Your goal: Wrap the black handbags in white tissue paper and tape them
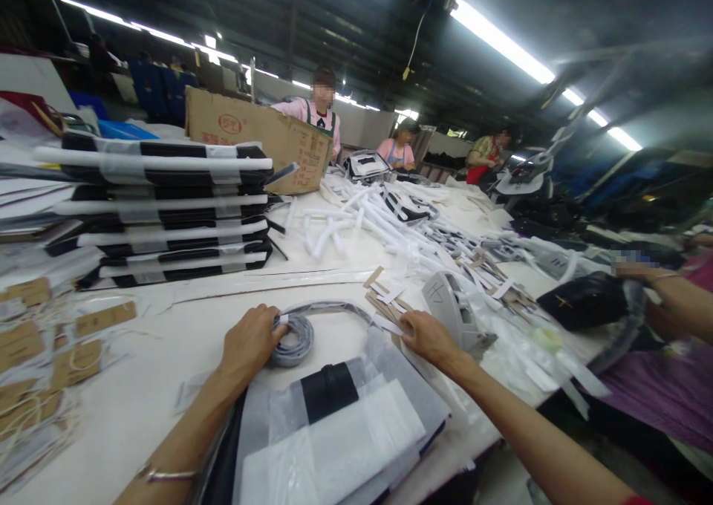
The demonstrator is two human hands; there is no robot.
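Note:
My left hand (pixel 250 341) is closed on a rolled grey strap (pixel 296 338) lying on the white table (pixel 145 408); the strap's loose end arcs toward the right. My right hand (pixel 428 336) rests with curled fingers on a small pile of brown and white paper tags (pixel 384 297), and I cannot make out what it pinches. Below both hands lies a black and white bag (pixel 328 391) wrapped in clear plastic and white tissue.
A stack of black and white bags (pixel 161 208) stands at the left, brown card tags (pixel 67 341) near the left edge. White straps (pixel 362 215) litter the table's middle beside a cardboard box (pixel 256 137). A neighbour's arm (pixel 668 290) holds a black bag at right. Other people work at the far end.

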